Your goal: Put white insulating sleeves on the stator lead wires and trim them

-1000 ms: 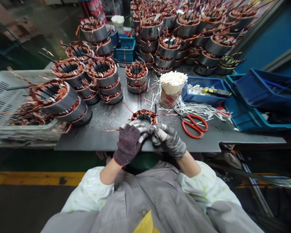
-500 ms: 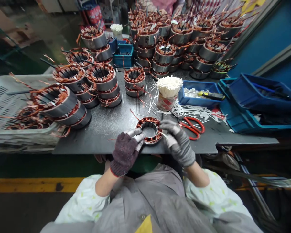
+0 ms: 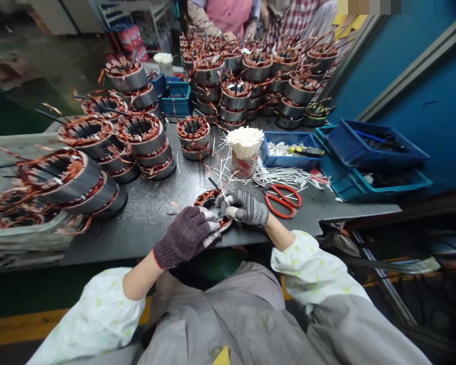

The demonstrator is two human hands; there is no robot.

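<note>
Copper-wound ring point(image 3: 203, 197) lies on the table point(image 3: 152, 220) near its front edge, partly covered by both hands. Left hand point(image 3: 190, 233), dark-gloved, has bent fingers at the ring's near left; grip cannot be told. Right hand point(image 3: 245, 207), grey-gloved, has fingers bunched over the ring at a thin white strand point(image 3: 224, 195); pinch unconfirmed. Red-handled scissors point(image 3: 284, 199) lie beyond the right hand; bundled white sticks point(image 3: 245, 139) stand behind.

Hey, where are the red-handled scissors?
In the head view, the scissors lie on the table, right of the right hand, near loose white sticks.
</note>
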